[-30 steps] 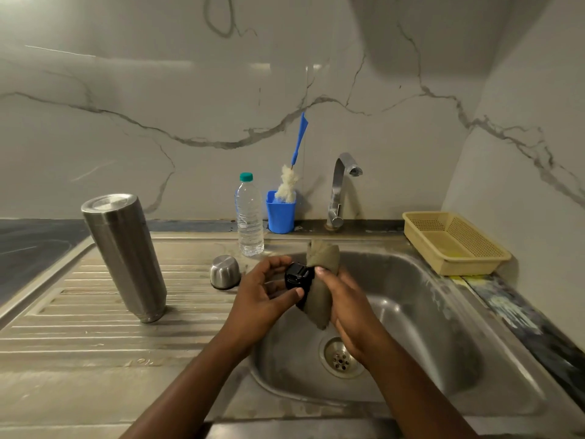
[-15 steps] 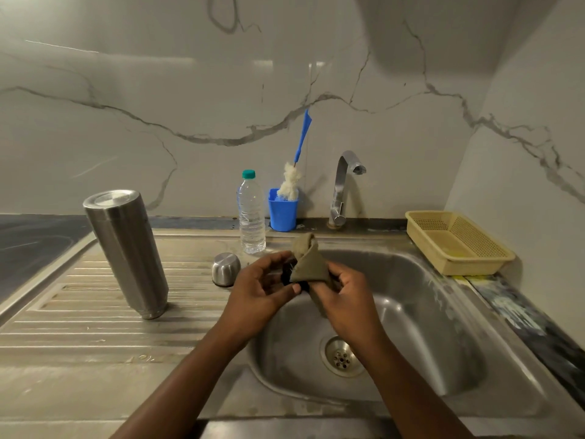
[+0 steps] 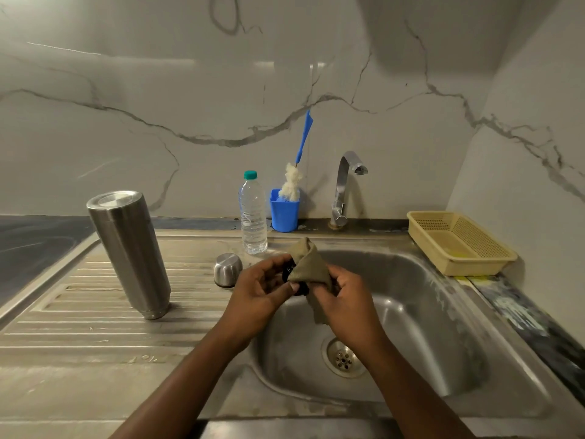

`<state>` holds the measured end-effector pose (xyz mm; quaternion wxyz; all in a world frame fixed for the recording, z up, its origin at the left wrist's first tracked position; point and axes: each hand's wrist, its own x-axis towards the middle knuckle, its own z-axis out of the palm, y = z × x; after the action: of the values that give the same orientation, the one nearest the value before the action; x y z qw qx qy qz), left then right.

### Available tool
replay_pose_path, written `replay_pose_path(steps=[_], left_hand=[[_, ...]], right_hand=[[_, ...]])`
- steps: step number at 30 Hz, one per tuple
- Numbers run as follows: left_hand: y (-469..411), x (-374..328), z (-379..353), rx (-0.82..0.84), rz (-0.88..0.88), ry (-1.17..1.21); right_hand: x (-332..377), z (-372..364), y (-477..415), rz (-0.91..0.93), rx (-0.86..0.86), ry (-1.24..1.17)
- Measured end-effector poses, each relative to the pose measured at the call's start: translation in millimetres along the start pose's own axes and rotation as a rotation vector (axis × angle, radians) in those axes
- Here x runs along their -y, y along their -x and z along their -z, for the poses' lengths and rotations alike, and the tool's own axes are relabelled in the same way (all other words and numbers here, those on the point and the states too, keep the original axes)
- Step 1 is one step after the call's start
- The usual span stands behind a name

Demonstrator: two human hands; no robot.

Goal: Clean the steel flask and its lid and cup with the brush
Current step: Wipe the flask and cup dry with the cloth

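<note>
The steel flask (image 3: 129,251) stands upside down on the ribbed drainboard at the left. Its steel cup (image 3: 227,269) sits mouth-down near the sink's left rim. Over the sink, my left hand (image 3: 259,293) holds the black lid (image 3: 300,288), which is mostly hidden under an olive cloth (image 3: 308,267). My right hand (image 3: 345,299) grips that cloth and presses it over the lid. The brush (image 3: 294,182), with a blue handle and white bristles, stands in a blue cup (image 3: 284,213) against the back wall, out of both hands' reach.
A clear water bottle (image 3: 253,213) stands beside the blue cup. The tap (image 3: 343,185) rises behind the sink basin (image 3: 427,312), whose drain (image 3: 343,358) is bare. A yellow plastic basket (image 3: 459,242) sits on the right counter. Marble walls close the back and right.
The cloth has been drawn over the black lid, which was plainly exposed a second ago. Both hands stay together over the sink's left side.
</note>
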<state>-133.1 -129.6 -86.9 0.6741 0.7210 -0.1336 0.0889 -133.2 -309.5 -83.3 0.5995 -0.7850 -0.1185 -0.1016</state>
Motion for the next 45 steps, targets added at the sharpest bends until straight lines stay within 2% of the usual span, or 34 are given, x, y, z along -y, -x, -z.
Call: replay_pose_path(steps=[5, 8, 13, 17, 22, 27, 31, 35, 36, 39, 45], left_hand=[[0, 4, -1, 0.054, 0.019, 0.016], [1, 8, -3, 0.098, 0.072, 0.01], [-1, 12, -9, 0.084, -0.016, -0.148], [-3, 10, -6, 0.056, -0.047, -0.156], [-3, 8, -2, 0.02, -0.023, -0.145], [-1, 7, -3, 0.021, -0.044, -0.177], [-1, 7, -5, 0.02, -0.01, 0.008], [0, 5, -5, 0.016, 0.01, 0.096], [0, 3, -5, 0.015, 0.014, 0.109], [-1, 0, -3, 0.0, 0.025, 0.134], [-2, -1, 0, 0.002, 0.035, 0.12]], right_hand=[[-1, 3, -7, -0.213, 0.046, -0.268], [0, 3, -6, -0.248, 0.062, -0.269], [1, 5, -3, -0.133, 0.005, -0.157], [1, 5, -2, 0.026, -0.077, -0.004], [-2, -1, 3, 0.131, 0.028, 0.041], [0, -4, -1, -0.013, 0.052, -0.075], [-2, -2, -5, -0.208, 0.002, -0.282], [0, -6, -5, -0.493, 0.082, -0.781], [1, -4, -5, -0.522, 0.098, -0.831], [1, 1, -5, -0.529, 0.084, -0.798], [-4, 3, -7, -0.422, -0.045, -0.681]])
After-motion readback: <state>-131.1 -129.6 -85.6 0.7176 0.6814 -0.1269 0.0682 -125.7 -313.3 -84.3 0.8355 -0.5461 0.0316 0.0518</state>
